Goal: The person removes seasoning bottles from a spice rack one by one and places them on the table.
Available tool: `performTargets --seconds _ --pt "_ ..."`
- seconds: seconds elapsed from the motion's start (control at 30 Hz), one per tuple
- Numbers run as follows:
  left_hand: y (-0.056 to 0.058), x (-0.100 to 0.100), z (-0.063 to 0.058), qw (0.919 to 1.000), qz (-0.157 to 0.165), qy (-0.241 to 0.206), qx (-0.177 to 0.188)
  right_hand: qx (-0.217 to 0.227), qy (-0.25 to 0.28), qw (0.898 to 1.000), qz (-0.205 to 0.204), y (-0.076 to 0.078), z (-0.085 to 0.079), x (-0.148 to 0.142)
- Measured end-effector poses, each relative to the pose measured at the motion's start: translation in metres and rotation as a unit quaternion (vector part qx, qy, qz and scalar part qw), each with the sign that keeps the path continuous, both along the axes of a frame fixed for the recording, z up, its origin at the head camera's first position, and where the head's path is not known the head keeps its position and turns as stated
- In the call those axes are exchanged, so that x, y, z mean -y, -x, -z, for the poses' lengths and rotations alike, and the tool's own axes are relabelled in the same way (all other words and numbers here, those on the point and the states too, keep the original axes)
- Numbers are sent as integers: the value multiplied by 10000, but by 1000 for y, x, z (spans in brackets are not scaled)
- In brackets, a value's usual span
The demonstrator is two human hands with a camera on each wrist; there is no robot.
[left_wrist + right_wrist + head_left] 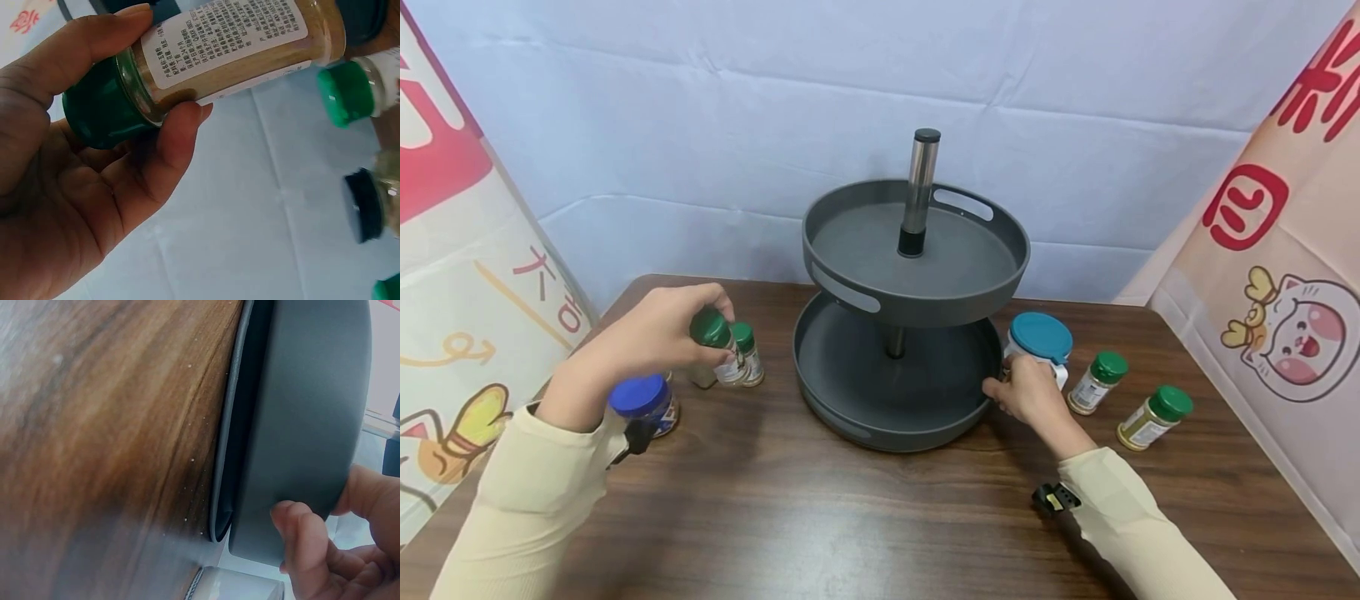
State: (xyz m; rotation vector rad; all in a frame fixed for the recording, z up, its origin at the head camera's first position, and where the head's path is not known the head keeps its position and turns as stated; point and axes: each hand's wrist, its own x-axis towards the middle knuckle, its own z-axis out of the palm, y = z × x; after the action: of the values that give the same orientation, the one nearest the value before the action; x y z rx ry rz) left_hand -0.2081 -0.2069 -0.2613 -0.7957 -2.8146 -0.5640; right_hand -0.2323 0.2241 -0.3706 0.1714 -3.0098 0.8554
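Observation:
My left hand holds a spice jar by its green cap, tilted above the table's left part. In the left wrist view, thumb and fingers pinch this jar around cap and neck; it has a white printed label and brown contents. A second green-capped jar stands just beside it. On the right, my right hand grips the rim of the lower tray of a dark grey two-tier rack. The right wrist view shows fingertips against the tray's outer wall, the thumb at its rim.
Above the lower tray sits the upper tray, with a metal post. A blue-lidded jar stands at left. Behind my right hand is a teal-lidded container; two green-capped jars stand farther right. A cloth hangs behind the table.

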Motion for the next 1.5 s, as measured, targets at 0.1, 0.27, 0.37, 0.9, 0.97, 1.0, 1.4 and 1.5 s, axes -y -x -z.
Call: performTargets --seconds 0.1,0.27,0.37,0.9,0.97,1.0,1.4,1.5 --pt "1 4 8 9999 -46 34 106 12 -13 10000 3 0 0 0" --pt "2 9 23 9995 -84 214 231 63 -30 10000 14 -1 -1 0" --pt "2 12 33 9989 -168 224 363 72 -18 10000 4 -2 -1 0" --pt "6 19 67 9962 -256 429 714 10 3 10000 -23 -1 0 0" --pt "6 19 70 9957 -261 463 755 0 13 10000 -29 0 0 0" --pt "6 19 71 9954 -262 475 788 3 18 10000 -27 0 -1 0" --pt "10 18 74 9935 -176 669 906 31 7 10000 -3 -1 -2 0" --pt "10 19 75 9921 -165 734 1005 48 34 10000 -25 0 -2 0"
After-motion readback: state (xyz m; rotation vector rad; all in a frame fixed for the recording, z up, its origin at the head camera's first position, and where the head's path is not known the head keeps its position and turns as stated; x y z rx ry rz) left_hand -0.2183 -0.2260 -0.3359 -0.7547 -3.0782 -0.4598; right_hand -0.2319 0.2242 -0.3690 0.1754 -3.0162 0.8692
